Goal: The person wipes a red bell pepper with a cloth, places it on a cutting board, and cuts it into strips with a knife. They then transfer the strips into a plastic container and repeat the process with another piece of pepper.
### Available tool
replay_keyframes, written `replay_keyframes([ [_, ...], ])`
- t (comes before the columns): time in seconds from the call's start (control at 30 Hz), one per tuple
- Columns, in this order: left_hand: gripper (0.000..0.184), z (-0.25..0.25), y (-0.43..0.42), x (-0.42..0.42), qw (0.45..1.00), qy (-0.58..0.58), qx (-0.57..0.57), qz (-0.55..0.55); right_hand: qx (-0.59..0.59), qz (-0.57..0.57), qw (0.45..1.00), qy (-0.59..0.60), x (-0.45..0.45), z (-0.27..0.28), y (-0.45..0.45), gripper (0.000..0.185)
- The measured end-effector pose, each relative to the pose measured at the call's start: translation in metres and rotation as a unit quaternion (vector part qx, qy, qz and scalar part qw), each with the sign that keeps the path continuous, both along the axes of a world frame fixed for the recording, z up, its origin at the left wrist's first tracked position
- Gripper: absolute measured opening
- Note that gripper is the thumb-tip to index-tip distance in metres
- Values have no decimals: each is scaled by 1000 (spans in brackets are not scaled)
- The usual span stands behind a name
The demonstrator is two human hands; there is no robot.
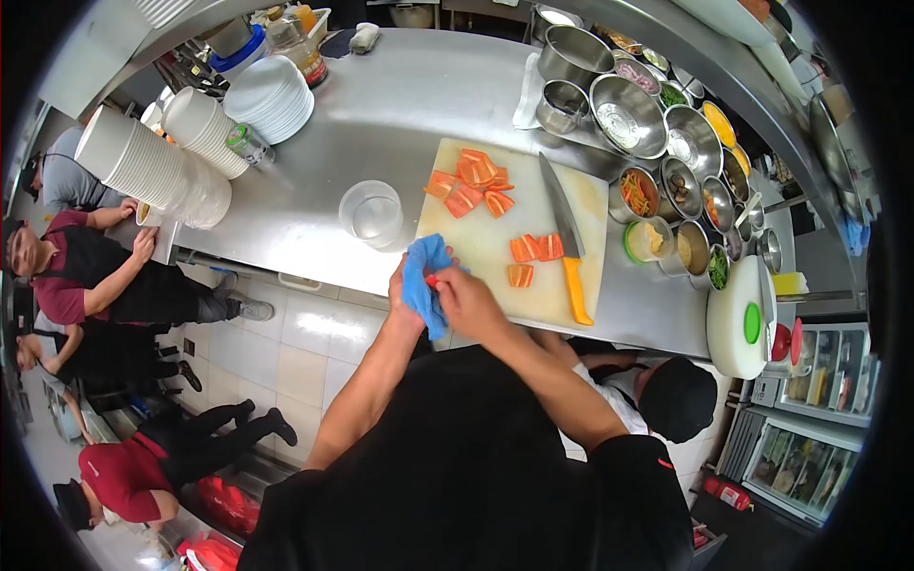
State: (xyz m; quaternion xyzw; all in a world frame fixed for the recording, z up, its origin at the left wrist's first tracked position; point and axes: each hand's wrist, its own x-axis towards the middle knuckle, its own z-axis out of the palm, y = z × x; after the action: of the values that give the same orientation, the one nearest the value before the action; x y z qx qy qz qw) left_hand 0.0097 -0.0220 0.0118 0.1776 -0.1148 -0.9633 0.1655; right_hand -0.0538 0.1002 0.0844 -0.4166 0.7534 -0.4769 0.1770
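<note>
Standing at a steel counter [343,105], a person in black works with both bare hands just off the near-left edge of a white cutting board [495,276]. Taking the hands as the clock's centre, a larger cluster of flat, orange-red pepper pieces [464,198] lies at one o'clock, and a smaller group of pieces [523,249] between two and three. Both groups look already cut open and flattened; at least one small red piece [431,282] is off the board, in the hands, and whether more remains cannot be told. The left hand [398,288] grasps a bunched blue cloth [416,284], its fingers curled around and partly hidden by it. The right hand [468,303] is closed, with the red piece seemingly pinched at its fingertips, just against the cloth; the exact grip is blurred. At two o'clock a yellow-handled knife [562,214] rests on the board, untouched; at eleven stands a clear container [371,215].
</note>
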Motion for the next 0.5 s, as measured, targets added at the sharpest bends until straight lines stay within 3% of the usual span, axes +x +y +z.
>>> replay_keyframes([
  [0.03,48,-1,-3,-2,1000,-12,-25,15,-35,18,992,-118,-11,6,7,12],
  [0.07,48,-2,-7,-2,1000,-11,-25,15,-48,23,994,-100,-26,6,14,11],
  [0.13,48,0,-19,2,998,14,27,48,0,-51,991,126,-55,-2,24,10],
  [0.17,48,2,-23,6,998,15,25,48,-9,-26,975,221,-77,-5,25,12],
  [0.27,49,11,-26,14,998,7,30,59,20,5,960,278,-101,-18,13,15],
  [0.33,48,20,-20,14,997,-23,51,58,74,-75,955,277,-101,-30,-20,20],
  [0.5,51,15,-13,12,997,-27,46,52,99,-126,918,364,-103,-67,-66,23],
])
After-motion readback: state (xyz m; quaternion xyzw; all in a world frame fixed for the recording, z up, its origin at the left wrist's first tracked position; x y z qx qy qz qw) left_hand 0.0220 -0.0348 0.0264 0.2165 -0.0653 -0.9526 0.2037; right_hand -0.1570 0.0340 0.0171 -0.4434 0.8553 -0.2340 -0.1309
